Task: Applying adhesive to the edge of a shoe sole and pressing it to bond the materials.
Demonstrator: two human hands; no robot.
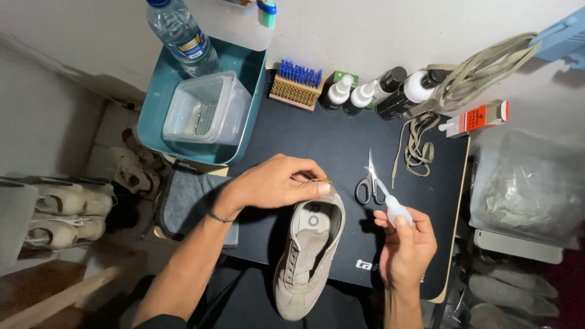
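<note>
Shoe (308, 259), beige, lies on a black mat (317, 137) beside scissors (368, 183); left hand (274, 183) pinches its heel rim. Right hand (405, 247) grips a small squeeze bottle (396, 210). A teal tray (155, 103), brush (297, 85) and bottles (378, 91) line the white wall.

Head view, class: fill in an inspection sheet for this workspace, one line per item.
Surface: black mat on a small table.
Job's things: beige shoe without laces; small glue tube.
Clutter: scissors, brush, spray bottles, teal tray holding a plastic tub and a water bottle.
Hands: left hand grips the shoe's heel; right hand holds the tube.
Cables: nothing seen; loose laces only.
Surroundings: shoes on a rack, a bag.
</note>
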